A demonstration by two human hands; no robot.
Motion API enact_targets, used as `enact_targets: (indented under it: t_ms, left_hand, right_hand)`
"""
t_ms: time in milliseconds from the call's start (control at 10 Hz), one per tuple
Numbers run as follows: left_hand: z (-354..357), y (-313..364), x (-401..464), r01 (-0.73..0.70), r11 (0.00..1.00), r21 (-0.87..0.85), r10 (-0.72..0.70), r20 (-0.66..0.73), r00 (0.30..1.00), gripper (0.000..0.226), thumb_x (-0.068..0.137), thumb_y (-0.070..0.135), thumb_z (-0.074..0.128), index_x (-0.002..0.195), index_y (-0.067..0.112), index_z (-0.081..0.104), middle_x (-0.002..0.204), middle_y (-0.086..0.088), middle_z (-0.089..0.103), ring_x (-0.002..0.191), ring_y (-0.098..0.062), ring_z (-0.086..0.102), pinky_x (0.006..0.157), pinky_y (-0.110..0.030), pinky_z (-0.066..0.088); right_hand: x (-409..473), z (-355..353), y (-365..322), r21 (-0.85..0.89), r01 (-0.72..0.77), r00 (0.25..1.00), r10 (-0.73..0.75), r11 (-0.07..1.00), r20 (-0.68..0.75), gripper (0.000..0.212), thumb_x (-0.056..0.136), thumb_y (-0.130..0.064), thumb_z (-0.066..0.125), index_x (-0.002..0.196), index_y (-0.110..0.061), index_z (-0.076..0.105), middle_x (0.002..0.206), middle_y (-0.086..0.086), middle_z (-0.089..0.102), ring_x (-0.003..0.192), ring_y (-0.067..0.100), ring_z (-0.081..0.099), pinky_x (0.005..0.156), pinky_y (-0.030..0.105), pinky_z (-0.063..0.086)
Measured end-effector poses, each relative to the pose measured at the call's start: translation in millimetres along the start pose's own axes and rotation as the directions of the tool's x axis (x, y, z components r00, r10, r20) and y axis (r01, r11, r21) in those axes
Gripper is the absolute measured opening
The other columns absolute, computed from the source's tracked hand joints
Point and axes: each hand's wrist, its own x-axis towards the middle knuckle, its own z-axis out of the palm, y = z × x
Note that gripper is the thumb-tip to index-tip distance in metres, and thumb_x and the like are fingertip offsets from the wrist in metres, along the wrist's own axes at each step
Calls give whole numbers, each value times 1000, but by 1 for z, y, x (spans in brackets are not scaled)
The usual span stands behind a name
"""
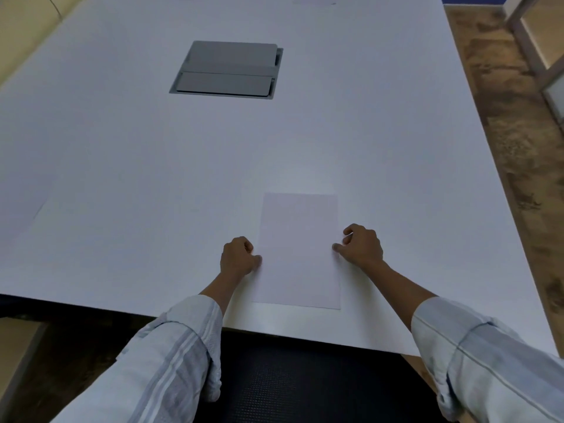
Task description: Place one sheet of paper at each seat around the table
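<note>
A white sheet of paper point(299, 251) lies flat on the white table point(152, 166), lengthwise, close to the near edge. My left hand point(238, 257) sits at the sheet's left edge with fingers curled and the thumb tip on the paper. My right hand point(362, 246) is at the right edge, thumb and forefinger pinched at the paper's border. A second sheet point(21, 218) lies faintly visible at the table's left side, and what looks like another point(314, 0) at the far end.
A grey recessed cable box point(227, 68) with two lids is set into the table's middle. A black mesh chair seat point(293, 380) is below the near edge, between my arms. Brown patterned floor point(512, 123) runs along the table's right side.
</note>
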Motion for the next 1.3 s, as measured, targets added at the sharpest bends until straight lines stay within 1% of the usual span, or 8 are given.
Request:
enact_targets:
  t_ms: [100,200,300,400,800,1000,1100,1300]
  left_hand:
    - [0,-3,-3,-186,942,279,191,10,982,51,70,39,77,109,11,57,109,-6,54,97,-26,58,74,-33,46]
    - [1,-6,-8,-368,812,453,362,103,926,86,68,58,75,136,15,46,140,-10,41,127,-28,42,92,-40,47]
    - [5,-7,-11,-484,647,589,372,311,875,110,66,73,67,153,20,24,162,-9,15,145,-31,21,109,-46,36]
    - [10,-8,-12,-514,586,627,333,391,858,116,66,76,65,155,20,16,166,-4,4,148,-30,14,113,-48,29]
    - [13,-9,-8,-515,585,626,333,394,857,116,65,72,69,154,20,15,166,-2,2,148,-31,12,113,-50,30]
    - [7,-3,-12,-494,631,598,332,367,869,118,67,75,66,156,19,11,166,-4,0,149,-31,10,116,-47,29]
    - [-4,6,-16,-467,655,594,347,313,884,117,70,75,63,157,18,9,167,-4,-1,151,-29,9,118,-45,27]
    - [-13,50,-41,-489,605,628,432,256,864,111,78,72,58,158,16,5,167,-7,-4,153,-26,-2,124,-46,11]
  right_hand:
    - [-3,0,-1,-207,97,992,-110,973,-54,51,76,-40,77,117,-16,60,109,5,67,102,30,64,81,36,50]
    - [-9,7,0,-328,294,950,-313,898,-5,56,80,-43,72,126,-15,56,128,5,61,119,29,55,90,39,47]
    - [-15,16,3,-436,429,901,-408,791,148,69,82,-50,68,138,-15,49,152,6,44,139,27,38,104,43,41]
    - [-20,25,8,-487,491,871,-419,722,257,83,80,-58,66,145,-14,41,162,9,28,150,27,24,111,46,36]
    - [-23,31,9,-471,467,883,-364,748,296,88,82,-59,64,150,-13,32,166,9,16,153,27,13,117,48,31]
    - [-24,23,6,-467,477,878,-386,744,282,88,83,-60,63,150,-14,31,166,8,16,152,27,15,115,48,34]
    - [-27,11,5,-480,490,872,-416,728,259,84,86,-61,59,151,-15,31,166,8,17,152,25,16,115,47,34]
    - [-18,-27,14,-502,547,834,-493,670,250,79,93,-61,47,154,-15,26,167,9,13,154,24,13,117,48,27]
